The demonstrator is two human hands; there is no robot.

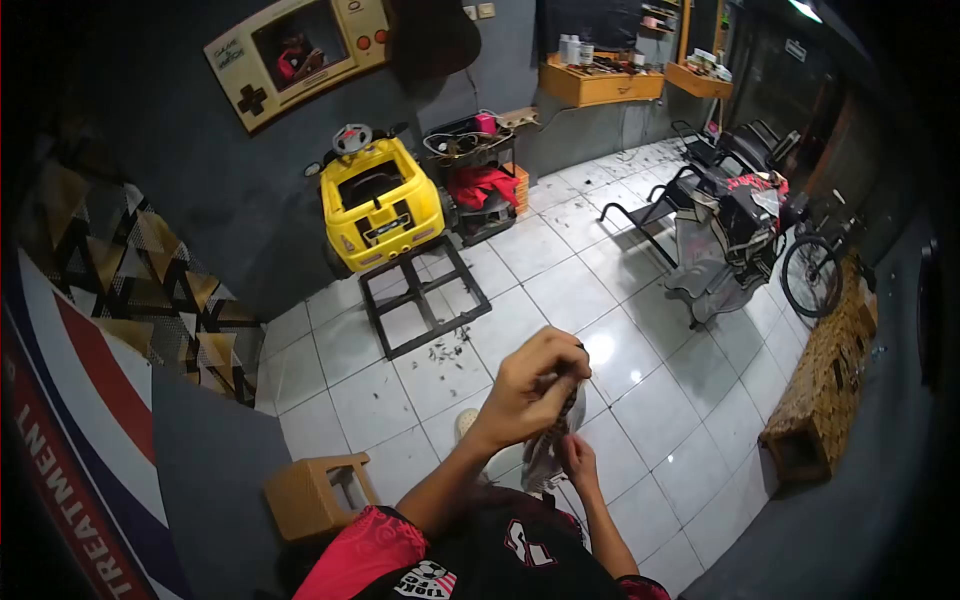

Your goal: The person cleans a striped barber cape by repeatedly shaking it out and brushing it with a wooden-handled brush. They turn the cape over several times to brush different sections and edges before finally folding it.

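My left hand (532, 385) is raised in front of my chest, its fingers curled shut on a dark, textured strip (571, 403) that hangs below them. Just under it hangs a crumpled greyish cloth (543, 458), partly covered by my forearm. Lower and to the right, my right hand (578, 461) has its fingers closed at the edge of this cloth. The strip runs down toward the cloth; I cannot tell whether the two are one piece.
A yellow toy car (383, 195) stands behind a black metal frame (425, 301), with hair clippings (440, 350) nearby. A brown stool (318, 494) is at lower left. On the right are a reclining barber chair (715, 215), a bicycle (812, 275) and a woven bench (820, 385).
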